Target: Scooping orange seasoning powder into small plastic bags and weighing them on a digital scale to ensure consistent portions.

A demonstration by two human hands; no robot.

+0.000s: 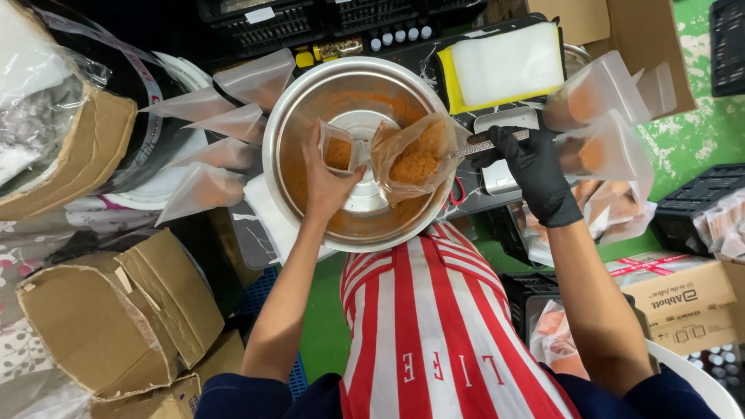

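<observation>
Head view: at frame centre, the left hand pinches a small bag over the steel bowl, catching spills; the gloved right hand grips a spoon of orange paste.

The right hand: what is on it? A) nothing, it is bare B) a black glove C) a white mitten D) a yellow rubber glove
B: the right hand wears a black glove and holds a metal spoon at a bag of orange paste over the steel bowl.
</observation>
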